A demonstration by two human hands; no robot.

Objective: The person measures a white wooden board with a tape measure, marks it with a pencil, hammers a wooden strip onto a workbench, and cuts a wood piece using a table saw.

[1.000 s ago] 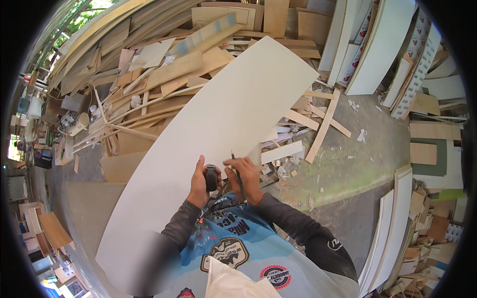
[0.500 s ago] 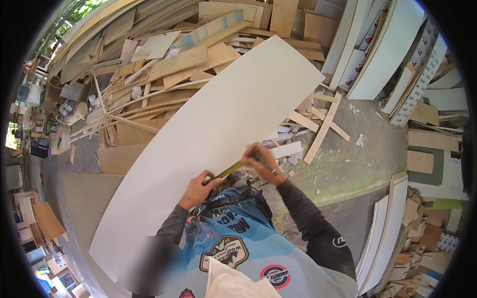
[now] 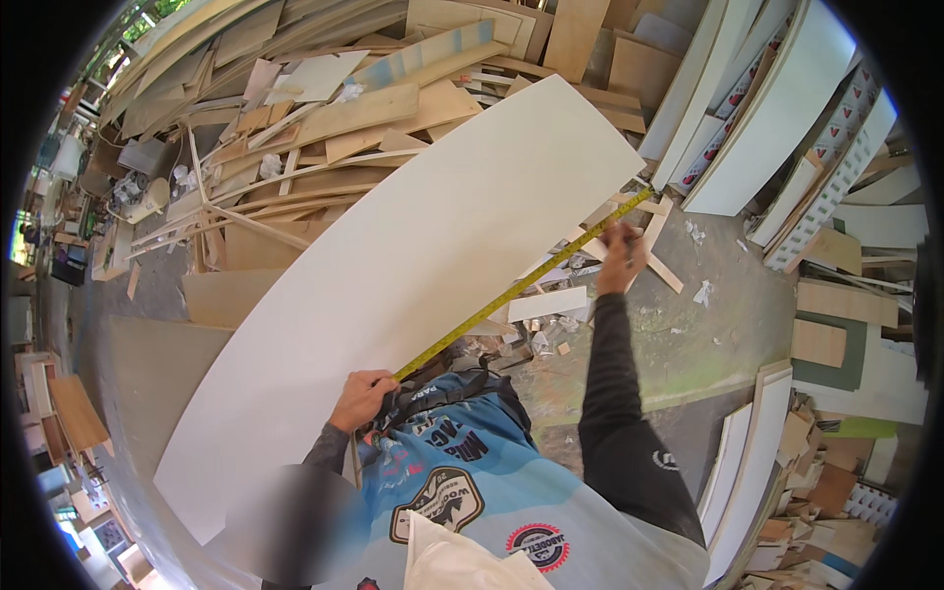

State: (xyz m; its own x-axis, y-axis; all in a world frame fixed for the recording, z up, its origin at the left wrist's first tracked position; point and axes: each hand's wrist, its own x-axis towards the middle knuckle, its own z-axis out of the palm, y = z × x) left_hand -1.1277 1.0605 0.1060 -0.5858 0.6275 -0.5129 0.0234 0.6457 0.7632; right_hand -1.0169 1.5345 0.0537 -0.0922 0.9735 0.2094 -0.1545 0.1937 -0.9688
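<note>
A long white board [image 3: 393, 285] lies slantwise in front of me, one long edge toward my body. Along that near edge runs the yellow blade of a tape measure [image 3: 511, 292], pulled out to the board's far right corner. My left hand [image 3: 365, 397] is closed at the blade's near end, by my waist; the case is mostly hidden in the fingers. My right hand [image 3: 621, 258] is stretched forward, its bunched fingers at the blade a little short of the far end. Motion blurs those fingertips slightly.
Piled wood strips and sheet offcuts [image 3: 324, 138] lie beyond the board on the left. Tall white panels [image 3: 777, 108] lean at the far right. Wood scraps [image 3: 551, 302] litter the floor beside the board. More panels [image 3: 747, 462] stand at my right.
My right hand has moved forward and right, away from the left hand. The short length of tape between them now stretches along the board's edge. My left hand has shifted slightly down and left.
</note>
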